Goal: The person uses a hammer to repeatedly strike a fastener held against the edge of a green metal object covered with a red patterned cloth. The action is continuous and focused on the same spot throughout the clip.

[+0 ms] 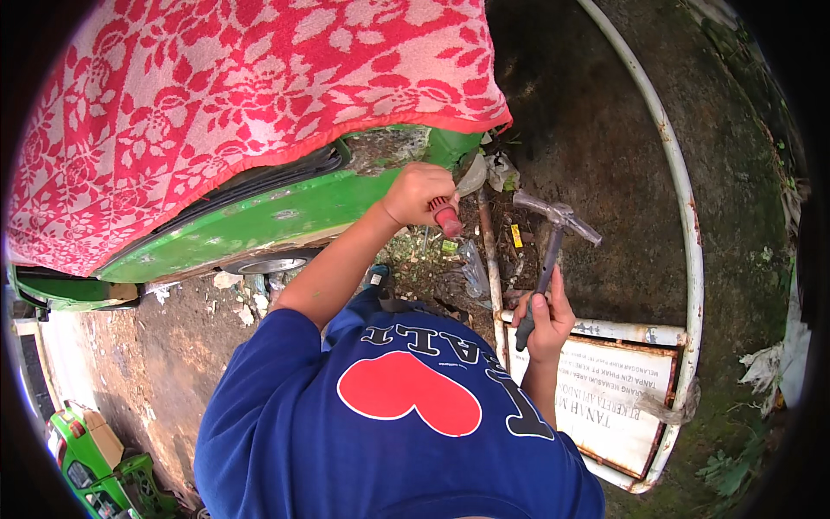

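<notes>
Red handle (447, 220) at centre, hammer (551, 251) right of centre
I see my left grip (418, 192) wrapping the handle, right grip (546, 322) the hammer.

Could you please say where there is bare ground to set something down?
The dark ground inside the white metal frame, beyond the hammer, looks mostly bare. Brown ground between the green car and blue shirt looks open, with debris near the wheel. Litter crowds the space between left hand and right hand.

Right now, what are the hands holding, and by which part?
Right hand: hammer, by its dark grip. Left hand: red-handled tool, by its handle; its other end is hidden.
</notes>
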{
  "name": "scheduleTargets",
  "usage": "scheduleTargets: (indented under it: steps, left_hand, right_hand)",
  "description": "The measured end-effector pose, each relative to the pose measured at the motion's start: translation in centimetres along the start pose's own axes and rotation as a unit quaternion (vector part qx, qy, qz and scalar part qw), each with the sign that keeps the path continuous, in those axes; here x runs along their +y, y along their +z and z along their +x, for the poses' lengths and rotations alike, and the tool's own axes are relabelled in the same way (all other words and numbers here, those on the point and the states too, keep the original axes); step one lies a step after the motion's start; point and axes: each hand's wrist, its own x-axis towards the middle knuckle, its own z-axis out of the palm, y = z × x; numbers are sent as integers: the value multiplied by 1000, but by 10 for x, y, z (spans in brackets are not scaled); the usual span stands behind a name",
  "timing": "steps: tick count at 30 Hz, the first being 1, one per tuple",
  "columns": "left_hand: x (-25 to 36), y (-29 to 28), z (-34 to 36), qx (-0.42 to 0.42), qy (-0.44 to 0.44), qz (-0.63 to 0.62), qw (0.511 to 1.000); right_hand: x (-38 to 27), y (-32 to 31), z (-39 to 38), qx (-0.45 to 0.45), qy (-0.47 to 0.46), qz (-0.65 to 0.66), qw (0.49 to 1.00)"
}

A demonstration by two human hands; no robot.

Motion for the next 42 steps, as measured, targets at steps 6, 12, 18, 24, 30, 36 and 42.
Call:
scheduleTargets:
  steps: [6,12,18,24,30,36,42]
  left_hand:
    - [-5,-3,-7,-34,-22,37,999]
    - [-6,0,-10,-40,-15,27,999]
    - [-5,3,-10,-45,-18,7,999]
    - [-3,2,0,-6,4,-12,1000]
    - [-3,1,-1,-10,1,-19,1000]
    - [-4,1,-1,-10,0,-15,1000]
    - [-2,-2,-2,-13,0,-10,1000]
  right_hand:
    - [-1,-2,0,-8,10,12,1000]
    - [-2,0,3,-8,18,5,1000]
    - [-2,2,4,-6,26,12,1000]
    - [-2,3,4,-5,28,11,1000]
    - [2,3,2,-4,30,23,999]
    - [2,5,3,-11,26,18,999]
    - [0,6,0,-12,34,17,999]
